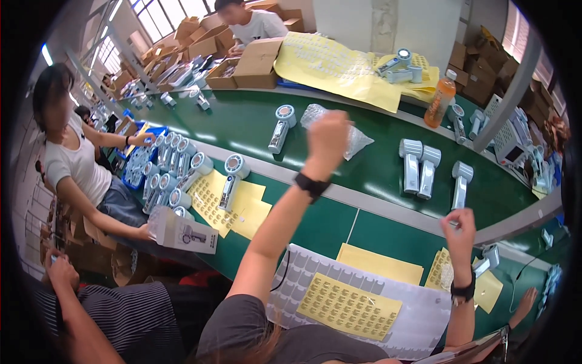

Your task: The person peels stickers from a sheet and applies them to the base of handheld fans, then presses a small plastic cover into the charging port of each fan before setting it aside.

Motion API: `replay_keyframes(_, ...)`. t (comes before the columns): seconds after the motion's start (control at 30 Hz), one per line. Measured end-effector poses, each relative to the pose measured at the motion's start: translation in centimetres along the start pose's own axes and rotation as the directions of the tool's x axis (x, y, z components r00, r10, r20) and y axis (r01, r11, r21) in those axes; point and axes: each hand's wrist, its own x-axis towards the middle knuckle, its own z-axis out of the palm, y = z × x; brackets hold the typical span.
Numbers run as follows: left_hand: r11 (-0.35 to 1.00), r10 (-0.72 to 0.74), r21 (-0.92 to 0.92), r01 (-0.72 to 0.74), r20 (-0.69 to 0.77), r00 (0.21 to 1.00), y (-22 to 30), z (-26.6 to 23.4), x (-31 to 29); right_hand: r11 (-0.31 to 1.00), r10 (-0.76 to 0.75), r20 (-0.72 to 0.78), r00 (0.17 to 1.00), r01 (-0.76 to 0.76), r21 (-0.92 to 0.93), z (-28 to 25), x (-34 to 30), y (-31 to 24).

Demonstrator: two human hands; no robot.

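My left hand (327, 142), a dark band on its wrist, is raised over the green conveyor belt with its fingers curled closed. Behind it shows a clear bubble-wrap bag (357, 142); whether I grip the bag cannot be made out. A light-blue handheld fan (279, 130) lies left of that hand. My right hand (459, 229), also banded at the wrist, has its fingertips pinched together just below the handle of another handheld fan (462, 182). Anything between those fingers is too small to see. Two more fans (419, 167) lie side by side on the belt.
Yellow sticker sheets (350, 306) lie over a grey-patterned white sheet (279, 285) before me. An orange drink bottle (439, 100) stands on the far ledge. At left, a co-worker holds a white box (188, 233) beside many fans. A metal post (512, 79) rises at right.
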Motion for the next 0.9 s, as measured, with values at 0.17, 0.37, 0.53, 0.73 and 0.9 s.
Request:
replay_keyframes(0.17, 0.783, -0.422, 0.530, 0.324, 0.071, 0.904, -11.2, -0.7, -2.3, 0.859, 0.359, 0.411, 0.838, -0.469, 0.206, -4.4, -10.4, -2.8)
replay_keyframes(0.37, 0.838, -0.469, 0.434, 0.329, 0.267, 0.842, -13.1, -2.8, -4.7, 0.845, 0.479, 0.442, 0.759, -0.535, 0.004, -7.7, -17.4, -5.4)
replay_keyframes(0.53, 0.912, -0.408, 0.187, 0.364, 0.347, 0.844, -6.3, -6.3, -6.0, 0.747, 0.543, 0.379, 0.749, -0.638, 0.189, -7.4, -20.1, -3.3)
replay_keyframes(0.73, 0.641, -0.308, -0.310, 0.702, 0.734, 0.605, -0.8, -10.7, -9.1, 0.577, 0.651, 0.256, 0.715, -0.685, 0.446, -7.8, -18.1, -4.1)
replay_keyframes(0.9, 0.701, -0.173, -0.367, 0.611, 0.743, 0.646, 4.8, -10.7, -11.1, 0.753, 0.589, 0.238, 0.773, -0.631, 0.186, -7.8, -17.6, -3.9)
